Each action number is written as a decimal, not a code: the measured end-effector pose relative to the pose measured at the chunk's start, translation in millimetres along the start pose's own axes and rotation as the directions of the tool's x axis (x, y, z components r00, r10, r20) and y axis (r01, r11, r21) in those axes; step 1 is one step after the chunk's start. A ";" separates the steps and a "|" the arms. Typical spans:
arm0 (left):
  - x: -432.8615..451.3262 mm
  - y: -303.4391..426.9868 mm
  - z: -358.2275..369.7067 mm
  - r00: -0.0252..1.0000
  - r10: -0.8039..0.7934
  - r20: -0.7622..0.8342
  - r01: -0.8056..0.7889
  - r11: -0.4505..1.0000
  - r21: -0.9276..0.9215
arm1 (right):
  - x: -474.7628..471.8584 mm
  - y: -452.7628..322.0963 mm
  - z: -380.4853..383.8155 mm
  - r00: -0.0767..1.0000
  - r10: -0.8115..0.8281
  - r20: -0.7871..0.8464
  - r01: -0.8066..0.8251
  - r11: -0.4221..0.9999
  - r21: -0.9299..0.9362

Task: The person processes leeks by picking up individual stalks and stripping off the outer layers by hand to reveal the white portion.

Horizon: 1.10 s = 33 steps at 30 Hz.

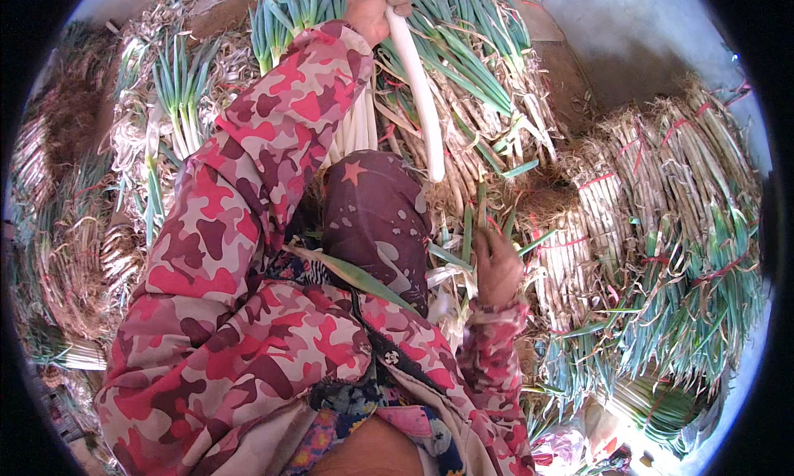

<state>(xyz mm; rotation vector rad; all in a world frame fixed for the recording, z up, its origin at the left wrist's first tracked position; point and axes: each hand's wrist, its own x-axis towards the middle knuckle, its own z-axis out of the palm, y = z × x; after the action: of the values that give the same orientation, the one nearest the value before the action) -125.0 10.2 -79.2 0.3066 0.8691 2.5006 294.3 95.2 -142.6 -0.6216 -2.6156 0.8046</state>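
Observation:
My left hand (371, 11), at the top of the view, is closed around a peeled scallion stalk (419, 91), whose white root end points down beside my knee. To the right of the knee is my right hand (496, 265), its fingers curled beside a green leaf piece (481, 203); whether it grips that piece is unclear. Cleaned white stalks (360, 122) with green tops lie under my left forearm. A torn green leaf (360, 277) rests across my lap.
Unpeeled scallion bundles (639, 159) tied with red string are piled at the right. More unpeeled scallions (459, 110) lie ahead. Peeled skins (139, 110) and a few green-topped scallions (181, 97) cover the floor at the left. A plastic bag (558, 445) is at the lower right.

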 end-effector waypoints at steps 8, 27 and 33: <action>0.8 40.5 -8.5 0.875 -0.058 0.480 0.304 0.838 -0.453 | 89.2 -102.2 7.3 0.959 -0.188 0.212 0.051 0.851 0.523; 43.4 120.0 -180.0 0.786 -0.148 0.601 0.394 0.868 -0.301 | 171.8 -167.4 139.2 0.716 -0.319 0.621 -0.058 0.859 0.508; 5.0 77.1 -272.8 0.943 -0.264 -0.203 0.271 0.962 0.008 | 161.2 -110.1 178.0 0.745 -0.021 0.667 -0.240 0.924 0.297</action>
<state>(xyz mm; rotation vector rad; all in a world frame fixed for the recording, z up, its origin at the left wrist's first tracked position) -253.4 -183.6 -241.4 -0.0537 0.9654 2.2889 47.1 13.6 -187.4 -0.4321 -2.9004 1.7929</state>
